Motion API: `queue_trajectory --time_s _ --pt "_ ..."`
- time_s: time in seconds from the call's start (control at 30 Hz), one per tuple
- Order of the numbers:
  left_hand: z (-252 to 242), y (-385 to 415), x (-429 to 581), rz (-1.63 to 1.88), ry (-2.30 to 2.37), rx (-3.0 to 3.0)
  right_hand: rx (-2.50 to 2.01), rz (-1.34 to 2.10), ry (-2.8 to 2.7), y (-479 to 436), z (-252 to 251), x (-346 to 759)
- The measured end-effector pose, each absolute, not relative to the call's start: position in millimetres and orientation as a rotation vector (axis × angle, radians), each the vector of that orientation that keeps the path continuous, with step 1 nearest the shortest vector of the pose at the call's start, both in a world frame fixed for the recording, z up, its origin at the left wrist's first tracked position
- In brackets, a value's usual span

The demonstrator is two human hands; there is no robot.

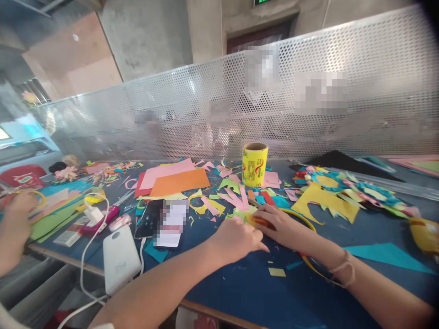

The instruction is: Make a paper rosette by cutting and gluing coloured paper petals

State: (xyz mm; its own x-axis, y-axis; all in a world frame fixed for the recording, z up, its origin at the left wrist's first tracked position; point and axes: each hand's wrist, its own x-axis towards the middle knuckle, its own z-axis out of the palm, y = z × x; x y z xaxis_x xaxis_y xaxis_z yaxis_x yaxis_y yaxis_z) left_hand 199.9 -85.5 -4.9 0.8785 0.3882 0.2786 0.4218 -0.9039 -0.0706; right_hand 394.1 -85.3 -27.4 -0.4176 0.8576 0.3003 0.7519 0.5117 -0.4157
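Observation:
My left hand point(242, 241) is closed, its fingertips bent down by light green paper scraps point(242, 214); what it grips is hidden. Close against it, my right hand point(281, 227) curls its fingers round a glossy orange object point(263, 222) whose kind I cannot make out. A thin yellow hoop point(313, 225) passes behind and under my right wrist. Just beyond both hands lie strips of pink paper point(240, 197) and a red strip point(268, 198). A cut yellow sheet point(324, 201) rests to the right of them.
A yellow tape core point(255, 165) stands upright. Pink and orange sheets point(180, 183), two phones point(171, 224), a white power bank point(121, 259) with cables and colourful paper ruffles point(329, 180) cover the table point(240, 288). Another person's hand point(18, 214) is far left. A perforated metal screen point(171, 109) stands behind.

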Motion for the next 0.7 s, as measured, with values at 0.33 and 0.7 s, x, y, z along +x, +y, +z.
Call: queue_trajectory --time_s 0.33,0.7 --pt "-27 -76 202 -0.695 -0.857 -3.040 -1.261 0.318 -2.347 -79 -33 393" --pt "-23 -77 191 -1.141 -1.135 -2.851 -1.345 0.191 -2.078 -74 -35 401"
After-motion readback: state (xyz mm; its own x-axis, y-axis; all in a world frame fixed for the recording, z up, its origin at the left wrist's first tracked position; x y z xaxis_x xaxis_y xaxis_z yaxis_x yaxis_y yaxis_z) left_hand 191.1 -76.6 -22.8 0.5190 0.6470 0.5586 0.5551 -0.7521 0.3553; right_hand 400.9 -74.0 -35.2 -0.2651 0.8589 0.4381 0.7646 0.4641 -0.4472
